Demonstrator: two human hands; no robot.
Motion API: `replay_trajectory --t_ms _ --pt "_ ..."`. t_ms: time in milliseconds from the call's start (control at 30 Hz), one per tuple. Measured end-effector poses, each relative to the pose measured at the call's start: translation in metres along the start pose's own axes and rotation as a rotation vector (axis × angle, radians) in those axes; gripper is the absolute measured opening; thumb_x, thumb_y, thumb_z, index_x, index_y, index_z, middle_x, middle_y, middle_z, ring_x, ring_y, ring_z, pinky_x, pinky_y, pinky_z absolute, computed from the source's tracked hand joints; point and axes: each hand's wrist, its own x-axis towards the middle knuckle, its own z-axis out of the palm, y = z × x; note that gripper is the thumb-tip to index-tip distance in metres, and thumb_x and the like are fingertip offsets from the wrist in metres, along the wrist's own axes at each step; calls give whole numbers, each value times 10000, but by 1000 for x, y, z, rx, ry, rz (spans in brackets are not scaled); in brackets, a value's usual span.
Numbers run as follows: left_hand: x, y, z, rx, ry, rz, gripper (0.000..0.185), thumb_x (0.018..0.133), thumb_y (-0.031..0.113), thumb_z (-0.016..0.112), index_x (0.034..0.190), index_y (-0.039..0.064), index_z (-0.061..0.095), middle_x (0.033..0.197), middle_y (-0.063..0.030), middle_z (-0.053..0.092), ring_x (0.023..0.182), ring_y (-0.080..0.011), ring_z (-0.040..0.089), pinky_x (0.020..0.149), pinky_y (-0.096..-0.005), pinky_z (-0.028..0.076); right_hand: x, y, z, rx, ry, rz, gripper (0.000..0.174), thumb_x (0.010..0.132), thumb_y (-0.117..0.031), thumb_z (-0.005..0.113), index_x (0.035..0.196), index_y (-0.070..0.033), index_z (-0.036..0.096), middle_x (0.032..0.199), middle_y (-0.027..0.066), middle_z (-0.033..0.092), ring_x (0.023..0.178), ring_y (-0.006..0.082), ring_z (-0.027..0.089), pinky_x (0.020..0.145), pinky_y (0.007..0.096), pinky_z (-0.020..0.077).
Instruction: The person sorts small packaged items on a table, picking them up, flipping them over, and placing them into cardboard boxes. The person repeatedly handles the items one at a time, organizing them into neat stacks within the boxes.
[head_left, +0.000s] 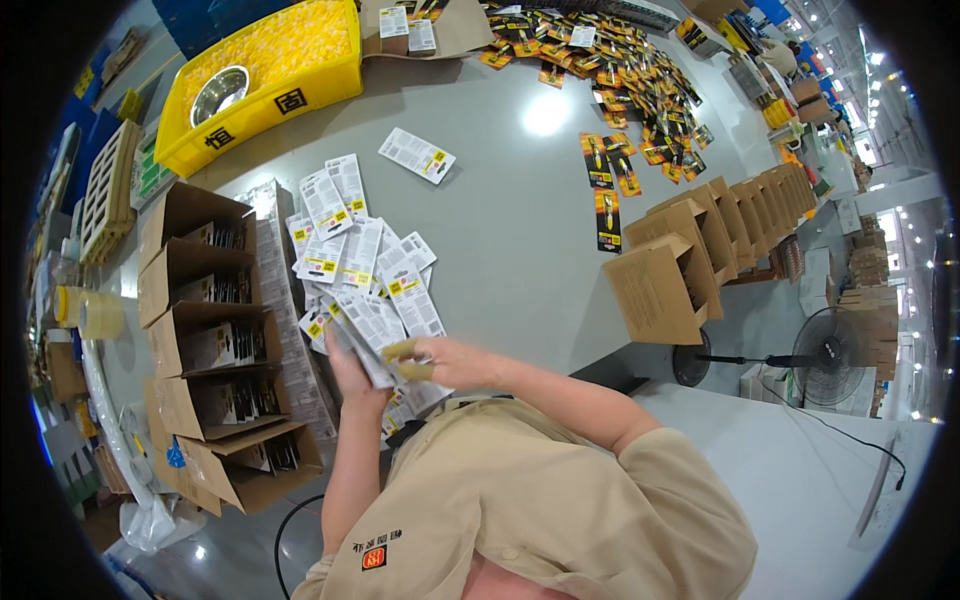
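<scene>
My left hand (351, 375) holds a few blister cards (361, 346), tilted and blurred, above the table's near edge. Yellow finger cots cover fingertips of my right hand (446, 361), which reaches across to the right edge of these cards. Whether it pinches one cannot be made out. Just beyond both hands lies a loose pile of similar cards (358, 255), white printed backs up. One single card (417, 155) lies apart, farther up the table. More cards (397, 414) show beneath my hands, close to my body.
Open cartons (217, 341) filled with upright cards line the left side. A yellow bin (259, 112) of small pieces holds a metal bowl (220, 95). Black-and-orange cards (630, 82) heap at the far right, near a row of cartons (660, 289). A fan (829, 356) stands right.
</scene>
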Motion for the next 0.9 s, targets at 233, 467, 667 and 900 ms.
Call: replay_trajectory --t_ms 233,467,667,900 --pt "-32 21 -31 -189 21 -231 604 1056 448 364 1524 68 332 1491 -134 454 1368 -322 436 1141 -439 346 10 47 -96 -409 789 -144 420 929 -286 690 1235 -4 639 1148 223 681 1092 381 644 937 424 513" --pt "-65 18 -13 1012 561 502 576 1060 268 466 1488 -87 316 1528 -224 360 1410 -306 361 1176 -390 257 14 139 -387 -574 1691 670 1029 788 -710 661 1578 -175 276 1592 224 276 1434 452 295 1100 651 296" --pt "-35 20 41 1296 450 466 596 949 8 499 1505 -69 298 1549 -206 346 1418 -310 360 1186 -399 237 4 147 -479 -566 1406 987 1026 799 -805 526 1592 -210 262 1651 133 190 1460 451 236 1081 704 253" --pt "131 -53 135 1896 -406 691 867 850 253 731 1517 -61 276 1564 -283 260 1468 -450 220 1207 -519 172 65 117 -366 -517 1309 682 1021 808 -707 617 1577 -130 274 1566 251 281 1438 443 273 1116 678 221"
